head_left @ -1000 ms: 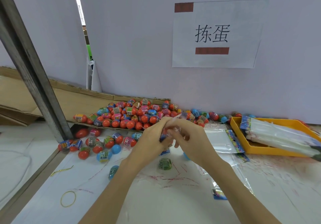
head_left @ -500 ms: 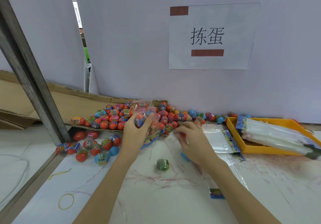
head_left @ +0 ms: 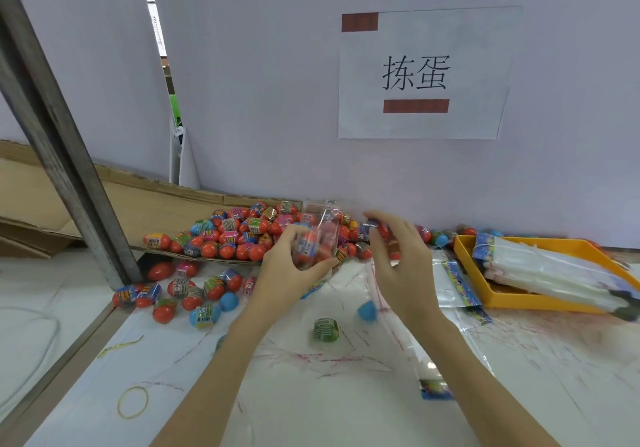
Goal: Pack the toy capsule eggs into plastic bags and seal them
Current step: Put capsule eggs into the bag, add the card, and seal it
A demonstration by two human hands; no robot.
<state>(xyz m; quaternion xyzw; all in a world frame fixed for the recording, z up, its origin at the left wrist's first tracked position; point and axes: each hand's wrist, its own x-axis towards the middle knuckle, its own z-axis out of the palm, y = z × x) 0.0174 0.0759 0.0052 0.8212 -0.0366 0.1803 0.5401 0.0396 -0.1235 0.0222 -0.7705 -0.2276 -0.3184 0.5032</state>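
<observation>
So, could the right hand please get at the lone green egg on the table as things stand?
Probably yes: the green egg lies alone on bare table, and the right hand hovers open nearby with nothing between them.

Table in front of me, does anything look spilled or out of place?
Yes. Capsule eggs have spilled off the cardboard sheet onto the table. A green egg and a blue egg lie apart near the wrists. A rubber band lies loose at the near left.

Glossy plastic eggs [head_left: 227, 238]; matt cardboard [head_left: 145, 204]; clear bag [head_left: 317, 235].
</observation>
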